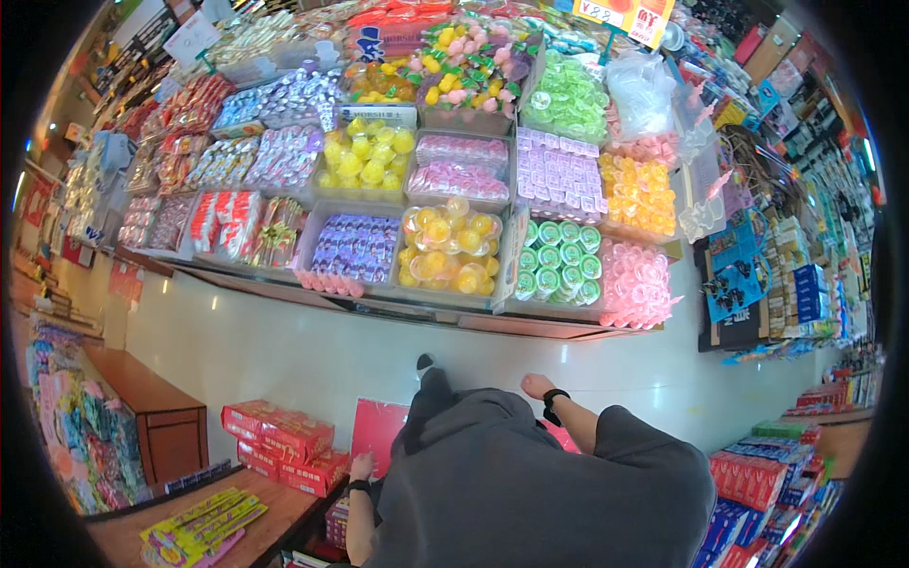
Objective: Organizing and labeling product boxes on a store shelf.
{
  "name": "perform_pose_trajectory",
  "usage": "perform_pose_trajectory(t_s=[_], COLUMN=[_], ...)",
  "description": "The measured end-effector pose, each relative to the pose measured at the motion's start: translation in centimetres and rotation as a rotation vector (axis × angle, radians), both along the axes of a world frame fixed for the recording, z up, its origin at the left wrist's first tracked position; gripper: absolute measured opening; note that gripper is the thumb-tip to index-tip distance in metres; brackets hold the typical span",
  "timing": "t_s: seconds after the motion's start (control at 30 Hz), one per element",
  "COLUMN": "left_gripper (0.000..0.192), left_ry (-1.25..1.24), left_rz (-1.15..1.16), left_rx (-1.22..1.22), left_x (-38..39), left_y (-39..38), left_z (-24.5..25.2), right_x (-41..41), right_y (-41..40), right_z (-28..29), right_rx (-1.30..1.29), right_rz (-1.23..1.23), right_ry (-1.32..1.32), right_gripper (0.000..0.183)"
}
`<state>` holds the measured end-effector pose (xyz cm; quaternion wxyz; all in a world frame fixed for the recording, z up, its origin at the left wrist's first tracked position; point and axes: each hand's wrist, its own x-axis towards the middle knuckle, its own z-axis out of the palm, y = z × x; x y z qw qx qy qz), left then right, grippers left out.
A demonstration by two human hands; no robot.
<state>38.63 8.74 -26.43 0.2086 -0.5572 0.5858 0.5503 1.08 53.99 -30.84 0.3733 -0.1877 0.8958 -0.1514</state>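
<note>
My right hand (536, 385) hangs over the pale floor, its fingers curled with nothing seen in them, and a black band is round the wrist. Low on the left, my left hand (361, 466) is beside the stacked red boxes (312, 468) and in front of a red panel (380, 429); its fingers look curled, but whether it holds anything cannot be told. In front of me stands a display of candy bins, among them green-lidded round cups (559, 263), yellow balls in clear packs (451, 245), purple packets (355, 245) and pink items (637, 284).
A wooden table (284, 508) with yellow packages (206, 525) stands at the lower left, a brown cabinet (170, 426) beyond it. Blue and red boxes (746, 483) are stacked at the lower right. Shelves and a blue rack (738, 284) line the right side.
</note>
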Motion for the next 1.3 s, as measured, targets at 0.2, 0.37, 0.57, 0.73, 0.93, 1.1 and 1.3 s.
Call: perform_pose_trajectory(t_s=[0.2,0.37,0.57,0.73,0.93,1.1,1.3], left_gripper=[0.035,0.034,0.036,0.039,0.041,0.039,0.038], left_ry=[0.261,0.152,0.124,0.172,0.305,0.305,0.068], left_rz=[-0.330,-0.512,-0.285,-0.383,-0.173,-0.270,-0.596], left_rx=[-0.319,-0.323,-0.207,-0.247,-0.040,-0.048,-0.039], left_x=[1.2,0.0,-7.8,-15.6,-27.1,-29.1,-27.0], left_y=[1.9,-1.1,-8.0,-14.5,-15.7,-15.7,-14.6], left_z=[-3.3,-4.9,-5.2,-7.6,-3.6,-3.1,-1.4], right_x=[-3.3,-2.9,1.0,5.1,7.7,4.7,-4.2], right_y=[-7.4,-7.5,-5.3,-4.6,-3.4,-6.2,-8.2], right_z=[7.7,8.4,10.8,13.3,10.5,12.9,13.9], right_rx=[-0.199,-0.105,-0.002,0.096,0.136,-0.004,-0.507], right_rz=[-0.251,-0.149,-0.383,-0.548,-0.661,-0.750,-0.858], right_ry=[0.033,-0.023,-0.088,-0.200,-0.239,-0.103,0.199], right_gripper=[0.034,0.038,0.040,0.047,0.049,0.040,0.024])
